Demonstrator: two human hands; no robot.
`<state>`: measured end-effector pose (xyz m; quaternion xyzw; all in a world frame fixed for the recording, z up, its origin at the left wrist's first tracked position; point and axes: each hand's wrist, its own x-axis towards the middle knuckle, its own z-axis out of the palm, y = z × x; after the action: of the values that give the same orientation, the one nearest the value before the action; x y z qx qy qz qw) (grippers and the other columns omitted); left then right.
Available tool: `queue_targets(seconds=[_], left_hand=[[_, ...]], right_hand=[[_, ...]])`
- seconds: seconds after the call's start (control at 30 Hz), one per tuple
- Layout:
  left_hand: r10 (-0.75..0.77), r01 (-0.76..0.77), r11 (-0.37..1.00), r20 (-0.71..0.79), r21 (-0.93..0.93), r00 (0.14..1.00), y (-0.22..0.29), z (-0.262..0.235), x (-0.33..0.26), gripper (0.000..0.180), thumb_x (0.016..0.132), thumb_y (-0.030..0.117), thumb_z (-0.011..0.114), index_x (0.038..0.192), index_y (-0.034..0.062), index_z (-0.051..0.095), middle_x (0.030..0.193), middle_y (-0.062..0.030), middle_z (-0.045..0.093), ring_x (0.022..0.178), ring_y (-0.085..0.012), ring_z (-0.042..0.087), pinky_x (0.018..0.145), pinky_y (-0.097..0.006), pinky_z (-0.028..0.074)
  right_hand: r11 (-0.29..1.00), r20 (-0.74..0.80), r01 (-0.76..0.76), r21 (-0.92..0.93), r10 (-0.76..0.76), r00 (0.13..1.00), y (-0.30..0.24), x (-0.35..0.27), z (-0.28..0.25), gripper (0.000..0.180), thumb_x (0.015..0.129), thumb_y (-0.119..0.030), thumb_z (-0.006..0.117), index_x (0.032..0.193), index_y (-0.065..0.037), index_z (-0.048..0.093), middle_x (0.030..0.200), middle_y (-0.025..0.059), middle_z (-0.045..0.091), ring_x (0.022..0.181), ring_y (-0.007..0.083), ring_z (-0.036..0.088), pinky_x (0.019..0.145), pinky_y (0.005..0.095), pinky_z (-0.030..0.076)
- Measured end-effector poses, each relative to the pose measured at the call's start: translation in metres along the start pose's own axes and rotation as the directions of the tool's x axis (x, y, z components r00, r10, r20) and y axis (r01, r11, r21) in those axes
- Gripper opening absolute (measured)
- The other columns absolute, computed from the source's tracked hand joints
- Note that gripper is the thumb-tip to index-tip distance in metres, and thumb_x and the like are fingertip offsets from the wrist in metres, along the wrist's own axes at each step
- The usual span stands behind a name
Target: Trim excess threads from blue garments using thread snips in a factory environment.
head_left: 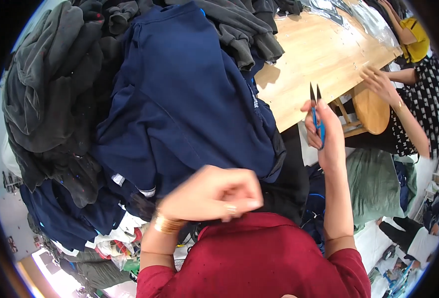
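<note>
My right hand (331,131) is raised over the near edge of the table, closed around small thread snips (318,116). They have blue handles and dark pointed blades, slightly apart and pointing away from me. My left hand (214,193), with gold bracelets and a ring, is in front of my chest with its fingers curled in. It is somewhat blurred, and whatever may be between its fingers cannot be made out. Just beyond it lies a navy blue sweatshirt (180,99), spread over the pile, with pale tags or edges at its lower left.
Dark grey garments (55,84) are heaped at the left and far side. A light wooden table (309,59) extends to the far right, with clear plastic bags (373,22) on it. Co-workers sit at the right, one's hand (381,84) over the table edge, near a wooden stool (371,111).
</note>
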<state>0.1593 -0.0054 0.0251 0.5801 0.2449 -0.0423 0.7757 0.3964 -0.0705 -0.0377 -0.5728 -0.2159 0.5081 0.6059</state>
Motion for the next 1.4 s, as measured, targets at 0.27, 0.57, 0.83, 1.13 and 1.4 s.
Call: queue_targets(seconds=[0.27,0.57,0.83,1.13,1.4], left_hand=[[0.373,-0.329,0.759,0.039,0.562,0.927,-0.038,0.044,0.047,0.014,0.08,0.015,0.065,0.072,0.0058,0.059,0.058,-0.0063,0.053,0.051,-0.0186,0.053,0.048,-0.03,0.041],[0.117,-0.02,0.893,-0.188,0.449,0.975,-0.027,0.024,0.031,0.008,0.08,0.007,0.065,0.087,0.0026,0.064,0.071,-0.006,0.063,0.062,-0.0114,0.062,0.054,-0.021,0.047],[0.435,0.017,0.257,-0.131,0.966,0.891,-0.063,0.019,0.039,0.048,0.062,0.0,0.067,0.107,0.0118,0.057,0.11,-0.006,0.054,0.1,-0.0239,0.051,0.09,-0.04,0.034],[0.373,-0.033,0.892,-0.69,0.451,0.62,-0.009,0.008,0.013,0.037,0.085,0.014,0.059,0.11,-0.0125,0.053,0.106,-0.0212,0.058,0.097,-0.0277,0.052,0.088,-0.032,0.04],[0.319,-0.044,0.935,-0.775,0.353,0.545,-0.003,-0.022,-0.001,0.05,0.08,0.024,0.063,0.116,-0.0089,0.052,0.12,-0.0208,0.053,0.106,-0.0293,0.049,0.095,-0.037,0.035]], right_hand=[[0.911,-0.085,0.153,-0.384,-0.2,0.976,0.004,0.006,-0.002,0.022,0.089,-0.021,0.056,0.079,-0.002,0.062,0.053,-0.0065,0.042,0.048,0.0012,0.036,0.048,0.0183,0.027],[0.893,0.017,0.228,-0.388,-0.24,0.971,0.038,-0.005,0.019,0.015,0.076,-0.011,0.068,0.09,-0.005,0.065,0.07,-0.0011,0.056,0.065,0.0041,0.049,0.062,0.0201,0.042],[0.836,0.034,0.37,-0.405,-0.391,0.92,0.055,-0.006,-0.004,0.016,0.087,-0.016,0.056,0.09,-0.002,0.065,0.083,0.0086,0.065,0.076,0.0107,0.059,0.071,0.0256,0.047],[0.631,0.023,0.466,-0.62,-0.579,0.815,0.074,0.002,-0.013,0.015,0.082,-0.019,0.058,0.089,-0.005,0.058,0.078,0.015,0.059,0.077,0.0345,0.059,0.066,0.0412,0.047],[0.352,-0.174,0.037,-0.935,-0.547,0.819,0.121,0.087,-0.035,0.037,0.069,-0.003,0.058,0.103,0.005,0.049,0.1,0.019,0.046,0.087,0.0339,0.054,0.071,0.0395,0.048]])
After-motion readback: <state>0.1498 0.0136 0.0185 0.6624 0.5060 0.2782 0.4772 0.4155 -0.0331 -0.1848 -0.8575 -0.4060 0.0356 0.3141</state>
